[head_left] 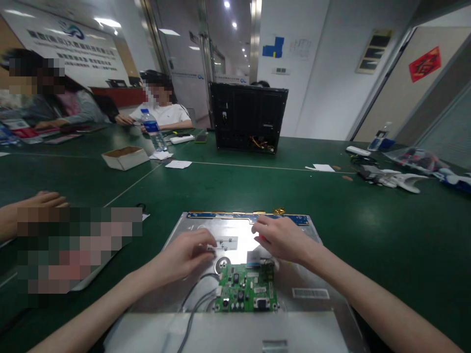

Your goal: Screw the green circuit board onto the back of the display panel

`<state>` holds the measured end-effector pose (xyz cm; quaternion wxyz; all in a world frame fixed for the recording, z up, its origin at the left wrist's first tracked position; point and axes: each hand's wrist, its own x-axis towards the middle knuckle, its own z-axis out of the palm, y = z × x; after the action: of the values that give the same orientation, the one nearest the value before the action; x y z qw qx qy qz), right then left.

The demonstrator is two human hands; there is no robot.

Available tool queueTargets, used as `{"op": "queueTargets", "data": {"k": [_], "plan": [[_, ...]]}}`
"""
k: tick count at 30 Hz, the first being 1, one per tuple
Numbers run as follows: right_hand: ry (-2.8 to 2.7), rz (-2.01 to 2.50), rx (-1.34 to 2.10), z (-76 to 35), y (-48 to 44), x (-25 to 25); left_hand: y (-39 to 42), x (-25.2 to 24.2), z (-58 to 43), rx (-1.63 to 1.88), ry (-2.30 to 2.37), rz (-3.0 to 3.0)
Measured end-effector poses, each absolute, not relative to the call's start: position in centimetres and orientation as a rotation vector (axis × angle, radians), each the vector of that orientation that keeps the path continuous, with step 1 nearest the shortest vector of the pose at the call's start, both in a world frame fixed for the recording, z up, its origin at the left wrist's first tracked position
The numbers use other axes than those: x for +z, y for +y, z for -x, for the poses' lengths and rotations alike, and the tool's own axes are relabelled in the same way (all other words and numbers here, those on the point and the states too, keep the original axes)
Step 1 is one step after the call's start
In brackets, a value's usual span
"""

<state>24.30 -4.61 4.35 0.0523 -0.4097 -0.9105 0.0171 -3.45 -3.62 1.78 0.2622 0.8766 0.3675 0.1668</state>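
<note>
A silver metal display panel (312,267) lies face down on the green table in front of me, with a blue strip along its far edge. A green circuit board (246,290) sits on its near middle, grey cables (195,304) running from it toward me. My left hand (184,252) rests on the panel left of the board, its fingers pinched on a small white connector (211,248). My right hand (281,238) lies on the panel above the board, fingers curled and pressed together over something reddish that I cannot make out.
A black monitor back shell (248,117) stands upright across the table. At the left are a cardboard box (125,157), a water bottle (152,130), papers and two seated people. Another person's hand (37,202) rests at the left edge. White parts and cables (390,177) lie at the right.
</note>
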Motion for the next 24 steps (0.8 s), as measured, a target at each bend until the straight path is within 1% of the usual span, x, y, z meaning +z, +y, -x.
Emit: {"op": "queueTargets", "data": {"k": [4,6,9,13,17,20,24], "plan": [[-2.895,1.169,0.021,-27.3,-8.0,4.3,-5.9,2.2,4.4,0.288,0.906,-2.435],[-3.0,1.114,-0.036,-28.0,-9.7,3.7,-6.5,2.1,4.5,0.269,0.897,-2.474],[-3.017,1.012,-0.171,-28.1,-11.6,2.6,-6.6,1.8,4.0,0.264,0.878,-2.593],[-2.933,0.765,-0.403,-27.6,-12.5,1.0,-6.1,1.2,3.3,0.361,0.792,-2.94],[-2.853,0.548,-0.465,-27.9,-12.1,-0.1,-6.1,0.9,2.9,0.447,0.638,-3.116],[-2.797,0.61,-0.405,-28.3,-11.6,-0.2,-6.1,0.8,2.8,0.456,0.647,-3.073],[-2.663,0.873,-0.085,-28.2,-10.7,0.4,-6.0,0.6,2.8,0.476,0.705,-2.941]]}}
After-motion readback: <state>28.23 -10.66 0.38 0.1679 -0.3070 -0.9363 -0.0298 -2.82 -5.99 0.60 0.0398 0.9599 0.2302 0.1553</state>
